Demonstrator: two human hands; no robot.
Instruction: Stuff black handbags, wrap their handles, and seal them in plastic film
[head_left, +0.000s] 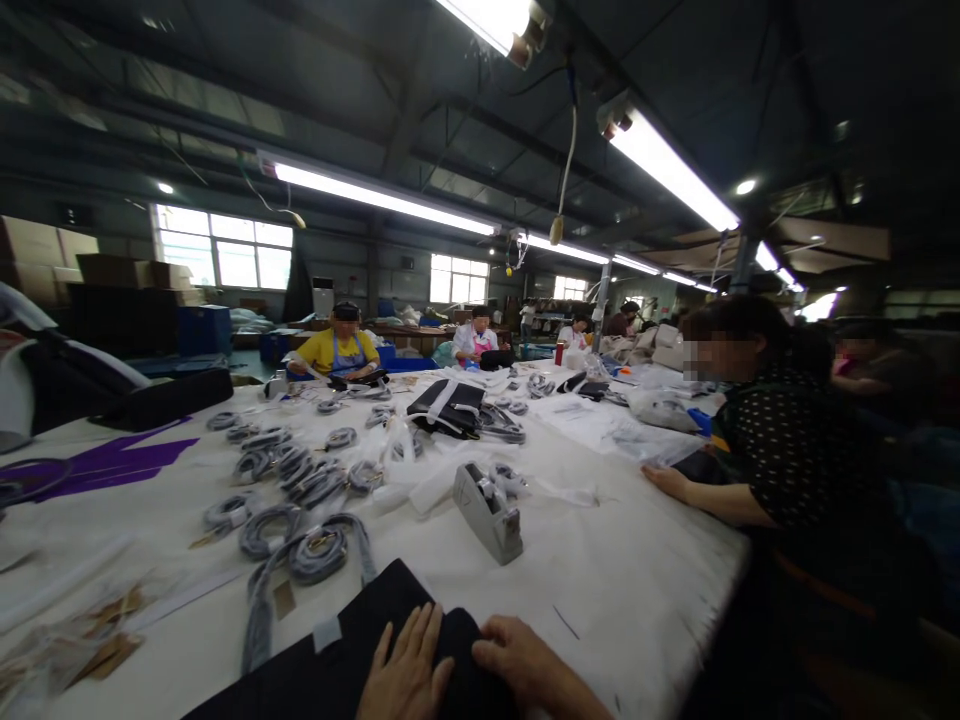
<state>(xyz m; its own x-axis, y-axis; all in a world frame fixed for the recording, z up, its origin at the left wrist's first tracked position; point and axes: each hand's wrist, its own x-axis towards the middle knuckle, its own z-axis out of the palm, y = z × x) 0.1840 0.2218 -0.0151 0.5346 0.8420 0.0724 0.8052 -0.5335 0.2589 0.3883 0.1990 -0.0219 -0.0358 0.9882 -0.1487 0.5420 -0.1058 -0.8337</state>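
Hands first: the left hand (409,668) lies flat, fingers spread, on a black fabric piece (337,660) at the near edge of the surface (637,590); the right hand (525,665) rests beside it, fingers loosely curled on the same cloth, gripping nothing; the fabric lies flat, one small pale tag on it, apparently being smoothed, with no finished fold to be seen, so the work looks early. Just beyond sits one grey tape dispenser (489,510); to the left, coiled grey straps (300,480), well over a dozen, too many to count surely; another dark folded bag (447,408) lies mid-surface. One seated person's hand (667,482) rests at the right edge; three more people sit at the far end.
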